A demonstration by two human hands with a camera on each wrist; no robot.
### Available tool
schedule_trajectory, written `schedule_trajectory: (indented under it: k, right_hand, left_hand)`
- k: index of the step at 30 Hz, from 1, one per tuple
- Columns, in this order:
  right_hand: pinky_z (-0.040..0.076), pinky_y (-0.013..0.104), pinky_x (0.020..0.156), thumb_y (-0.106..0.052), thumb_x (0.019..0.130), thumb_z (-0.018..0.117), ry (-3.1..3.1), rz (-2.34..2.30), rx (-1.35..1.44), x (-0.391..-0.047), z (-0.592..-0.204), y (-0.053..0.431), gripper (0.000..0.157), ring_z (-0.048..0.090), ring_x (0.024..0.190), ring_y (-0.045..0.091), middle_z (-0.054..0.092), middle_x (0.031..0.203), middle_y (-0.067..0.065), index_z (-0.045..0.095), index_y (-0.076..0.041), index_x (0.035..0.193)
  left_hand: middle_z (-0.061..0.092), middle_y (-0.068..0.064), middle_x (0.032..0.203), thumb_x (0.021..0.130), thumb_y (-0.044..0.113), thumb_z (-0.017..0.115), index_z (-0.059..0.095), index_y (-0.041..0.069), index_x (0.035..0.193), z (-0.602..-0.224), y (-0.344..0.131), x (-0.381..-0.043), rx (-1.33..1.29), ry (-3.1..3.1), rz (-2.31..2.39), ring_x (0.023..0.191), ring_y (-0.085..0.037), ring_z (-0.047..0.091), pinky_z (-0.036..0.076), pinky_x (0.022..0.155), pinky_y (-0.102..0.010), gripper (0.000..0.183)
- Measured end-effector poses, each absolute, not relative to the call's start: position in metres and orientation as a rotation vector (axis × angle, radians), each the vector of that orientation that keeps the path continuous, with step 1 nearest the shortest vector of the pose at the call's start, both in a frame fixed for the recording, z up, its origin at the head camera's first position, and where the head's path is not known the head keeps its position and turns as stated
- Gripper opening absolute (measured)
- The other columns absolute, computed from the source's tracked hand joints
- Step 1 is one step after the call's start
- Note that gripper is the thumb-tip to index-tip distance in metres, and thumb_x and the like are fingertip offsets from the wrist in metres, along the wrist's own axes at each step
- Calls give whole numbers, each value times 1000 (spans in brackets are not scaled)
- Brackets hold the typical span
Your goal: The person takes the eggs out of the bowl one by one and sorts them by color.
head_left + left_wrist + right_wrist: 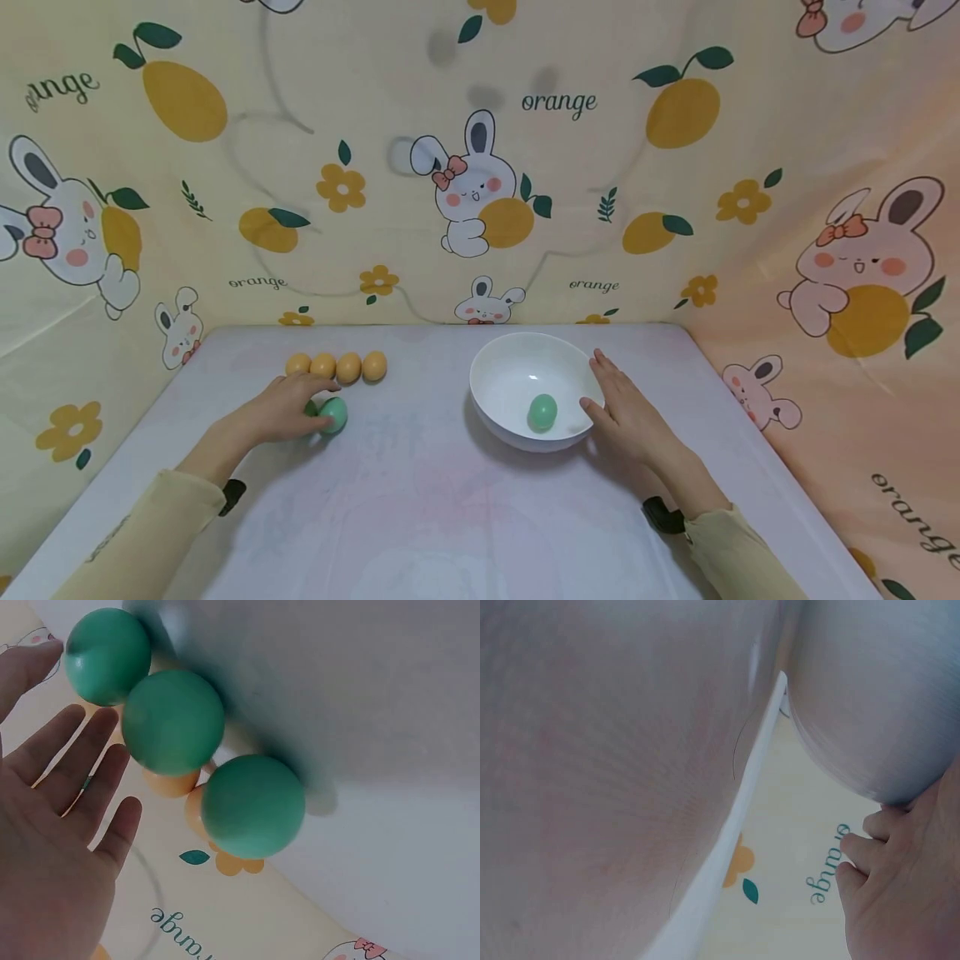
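Observation:
My left hand [288,408] is around the rightmost green egg [333,414], thumb and index finger on either side of it. In the left wrist view its fingers are extended beside that green egg [109,656], and two more green eggs, a middle one [173,722] and an outer one [253,806], lie in line. From the head most of these are hidden by the hand. On the right, my right hand [633,417] rests against the side of a white bowl [495,400], thumb at the rim and fingers extended along the outside. One green egg [542,412] lies inside the bowl.
Behind the left hand several yellow-orange eggs [348,367] stand in a row. The white table [420,517] ends at a patterned cloth backdrop [570,167] at the back and sides.

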State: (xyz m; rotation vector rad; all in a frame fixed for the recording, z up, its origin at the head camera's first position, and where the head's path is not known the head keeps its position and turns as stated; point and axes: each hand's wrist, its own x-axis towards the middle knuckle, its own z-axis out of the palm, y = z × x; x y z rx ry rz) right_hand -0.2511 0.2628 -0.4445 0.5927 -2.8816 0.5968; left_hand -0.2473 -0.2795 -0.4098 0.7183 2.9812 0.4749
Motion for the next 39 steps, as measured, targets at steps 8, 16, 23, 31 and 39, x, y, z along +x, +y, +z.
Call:
schedule_trajectory:
  k: [8, 16, 23, 31, 39]
  right_hand:
    - [20, 62, 124, -46, 109, 46, -2887, 605, 586, -250, -443, 262, 78, 16, 157, 43, 10, 173, 17, 20, 4, 163]
    - [20, 62, 124, -46, 109, 46, -2885, 611, 587, -251, -443, 262, 78, 15, 157, 42, 10, 173, 16, 20, 3, 163]
    - [20, 61, 124, -45, 109, 47, -2874, 616, 596, -250, -443, 262, 77, 16, 157, 42, 12, 173, 17, 22, 4, 162]
    - [20, 62, 124, -46, 108, 47, -2873, 618, 593, -250, -444, 263, 77, 16, 157, 42, 12, 173, 17, 22, 4, 162]
    - [21, 61, 124, -47, 109, 46, -2882, 627, 589, -250, -443, 262, 78, 16, 158, 40, 11, 173, 16, 21, 4, 163]
  left_hand:
    - [68, -18, 125, 94, 17, 77, 66, -3, 128, -409, -266, -247, 842, 3071, 626, 119, -40, 63, 50, 102, -59, 42]
    - [65, -14, 131, 97, 18, 75, 66, 1, 130, -408, -235, -251, 849, 3157, 794, 111, -34, 67, 56, 95, -51, 38]
    - [66, -9, 125, 97, 14, 74, 67, 4, 127, -411, -203, -260, 1011, 3153, 990, 97, -26, 65, 57, 82, -43, 33]
    - [67, -3, 123, 97, 17, 75, 68, 9, 128, -409, -161, -269, 1086, 3110, 1099, 96, -19, 63, 55, 77, -39, 32]
    - [66, -2, 124, 97, 18, 75, 68, 10, 128, -405, -119, -274, 1150, 3036, 1141, 96, -16, 61, 54, 75, -33, 33]
